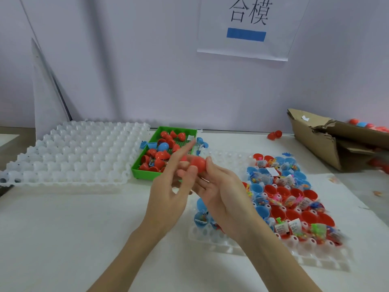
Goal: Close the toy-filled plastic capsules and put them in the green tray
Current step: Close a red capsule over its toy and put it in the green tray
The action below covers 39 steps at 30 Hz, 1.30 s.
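I hold a red capsule (197,163) between both my hands, raised above the table (73,228). My right hand (223,194) has its fingers curled under and around the capsule, thumb up against its right side. My left hand (170,194) pinches the capsule's left end with thumb and lower fingers, while its forefinger sticks out straight toward the green tray (143,172). Whether the two halves have fully met I cannot tell, since my fingers cover the seam.

Just behind my hands the green tray holds a heap of red capsules and one blue capsule (163,146). A few loose blue halves (147,145) lie around the tray's far edge. To its left, touching it, lies a white moulded grid tray (73,152) with bare cups. Under and right of my right wrist a second white grid tray (315,256) carries open red and blue capsule halves (280,197) stuffed with small packed toys. Farther right sits a torn cardboard box (328,142), and a paper sign (248,28) hangs on the wall behind
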Motion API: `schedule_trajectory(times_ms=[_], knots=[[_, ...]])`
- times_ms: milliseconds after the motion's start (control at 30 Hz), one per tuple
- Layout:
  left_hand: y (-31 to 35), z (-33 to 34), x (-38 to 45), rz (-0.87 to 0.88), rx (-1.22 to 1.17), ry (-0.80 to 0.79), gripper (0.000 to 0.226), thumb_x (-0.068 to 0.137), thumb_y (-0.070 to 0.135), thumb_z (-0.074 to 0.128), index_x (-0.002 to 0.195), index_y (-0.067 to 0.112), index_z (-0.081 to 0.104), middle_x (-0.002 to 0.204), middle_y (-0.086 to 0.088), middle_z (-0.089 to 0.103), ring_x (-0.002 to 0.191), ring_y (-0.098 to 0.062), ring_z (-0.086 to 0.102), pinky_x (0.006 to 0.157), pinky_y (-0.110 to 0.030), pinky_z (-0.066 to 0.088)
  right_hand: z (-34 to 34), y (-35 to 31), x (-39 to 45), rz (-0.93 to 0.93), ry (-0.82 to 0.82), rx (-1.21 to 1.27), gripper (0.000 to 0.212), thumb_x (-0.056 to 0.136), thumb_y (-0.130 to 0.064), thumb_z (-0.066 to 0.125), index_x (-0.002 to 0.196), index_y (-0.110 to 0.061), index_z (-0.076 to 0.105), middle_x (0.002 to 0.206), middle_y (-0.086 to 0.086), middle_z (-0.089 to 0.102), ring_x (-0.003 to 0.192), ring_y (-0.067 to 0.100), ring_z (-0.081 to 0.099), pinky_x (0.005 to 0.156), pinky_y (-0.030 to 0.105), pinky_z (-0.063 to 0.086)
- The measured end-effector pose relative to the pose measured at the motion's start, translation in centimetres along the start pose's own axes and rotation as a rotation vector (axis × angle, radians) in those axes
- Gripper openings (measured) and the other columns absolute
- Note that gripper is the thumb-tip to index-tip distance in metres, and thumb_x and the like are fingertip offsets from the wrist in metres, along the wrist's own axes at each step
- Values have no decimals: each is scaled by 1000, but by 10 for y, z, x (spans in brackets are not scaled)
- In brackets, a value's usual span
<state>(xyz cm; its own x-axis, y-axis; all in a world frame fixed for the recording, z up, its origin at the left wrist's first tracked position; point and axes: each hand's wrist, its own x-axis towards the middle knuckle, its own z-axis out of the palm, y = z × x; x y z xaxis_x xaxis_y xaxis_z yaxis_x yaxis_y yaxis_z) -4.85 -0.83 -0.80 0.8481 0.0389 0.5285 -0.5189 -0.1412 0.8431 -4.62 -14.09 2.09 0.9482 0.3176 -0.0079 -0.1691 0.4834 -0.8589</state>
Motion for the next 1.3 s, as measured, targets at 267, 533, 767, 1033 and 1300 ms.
schedule_trajectory(times_ms=[267,533,767,1033,1300], knots=[[-10,-14,8,-38,22,172,45,112,40,38,98,16,74,101,0,76,83,-19,70,55,-34,58,-69,-136,49,-78,213,854,51,112,-30,29,132,12,51,116,30,70,93,37,75,61,39,63],[-16,-13,9,-98,31,134,47,106,36,39,86,10,73,85,1,76,75,-22,68,52,-35,57,-130,-166,83,-225,425,700,55,111,-38,27,125,6,55,102,21,75,79,26,75,62,25,61],[-19,-10,9,-113,32,140,51,106,38,39,79,13,75,84,-2,76,74,-21,68,52,-32,56,-145,-104,76,22,543,-61,36,111,-21,38,110,1,66,97,12,75,76,16,70,57,19,56],[-15,-13,10,-119,57,151,51,106,38,40,72,24,75,81,1,76,73,-17,68,52,-28,55,-143,-94,90,-82,358,-1659,21,100,-3,58,113,-5,74,111,11,73,88,18,63,81,20,53],[-16,-13,10,-119,74,146,52,106,39,40,74,17,74,78,2,75,74,-18,67,54,-30,55,-150,-119,101,-36,316,-1919,21,98,-6,64,116,-7,75,116,11,72,90,19,65,85,25,54]])
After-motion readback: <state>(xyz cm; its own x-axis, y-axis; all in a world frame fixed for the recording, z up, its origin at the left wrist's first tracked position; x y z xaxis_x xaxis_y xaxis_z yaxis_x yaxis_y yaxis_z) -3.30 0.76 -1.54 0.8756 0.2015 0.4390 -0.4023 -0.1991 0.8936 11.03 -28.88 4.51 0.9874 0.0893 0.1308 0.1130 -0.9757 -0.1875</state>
